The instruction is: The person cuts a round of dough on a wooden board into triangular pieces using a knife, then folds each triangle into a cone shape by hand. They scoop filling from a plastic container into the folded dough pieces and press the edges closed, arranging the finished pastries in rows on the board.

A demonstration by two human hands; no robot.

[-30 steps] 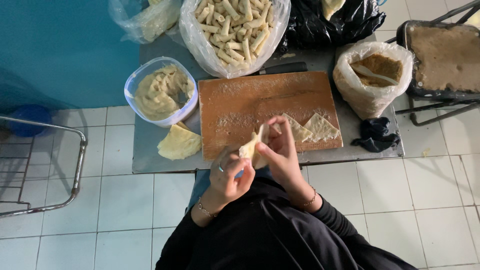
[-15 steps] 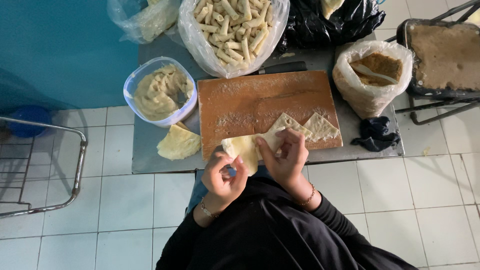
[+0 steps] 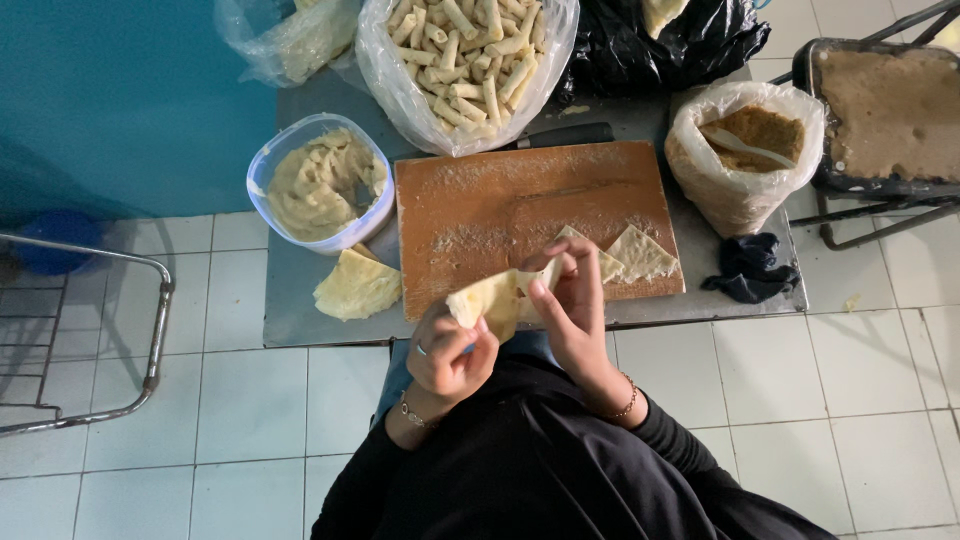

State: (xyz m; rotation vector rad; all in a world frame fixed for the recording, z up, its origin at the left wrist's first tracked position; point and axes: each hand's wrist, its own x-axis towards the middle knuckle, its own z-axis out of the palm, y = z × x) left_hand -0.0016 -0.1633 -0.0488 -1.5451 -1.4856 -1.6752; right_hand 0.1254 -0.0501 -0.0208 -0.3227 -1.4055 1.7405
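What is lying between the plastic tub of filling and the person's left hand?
In the head view, a stack of pale wrappers lies on the grey table between the tub and the left hand.

Low grey metal table on a white tiled floor, beside a teal wall, bearing: wooden cutting board, floured, with two triangular pastry pieces at its near right corner; clear plastic tub of pale filling beside the board's left edge; a stack of folded yellow wrappers just in front of the tub. Behind the board: clear bag of rolled pastry sticks, a black-handled knife, a black plastic bag; to the right, a white bag of brown crumbs and a crumpled black cloth. Off the table: dark tray of brown crumbs at right, wire rack at left.
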